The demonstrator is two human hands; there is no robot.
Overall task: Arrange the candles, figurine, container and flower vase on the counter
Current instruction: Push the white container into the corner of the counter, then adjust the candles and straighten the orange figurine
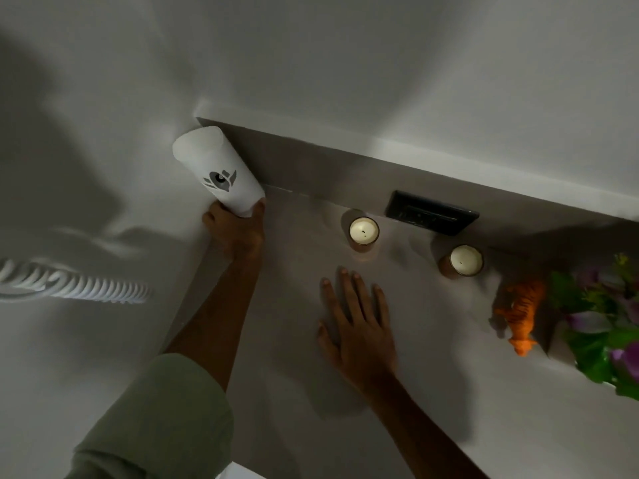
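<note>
A tall white container (218,169) with a dark grey emblem stands in the far left corner of the counter (432,375), and my left hand (237,229) grips its base. My right hand (356,326) lies flat on the counter with fingers spread, holding nothing. Beyond it stand two white candles in glass jars, one (363,231) near the middle and another (465,261) further right. At the right, an orange tiger figurine (522,314) stands next to a flower vase (601,326) holding green leaves and purple blooms, cut off by the frame edge.
A black wall outlet (432,213) sits on the backsplash behind the candles. White walls meet at the corner behind the container. A white coiled cord (72,281) hangs at the left, off the counter. The scene is dim.
</note>
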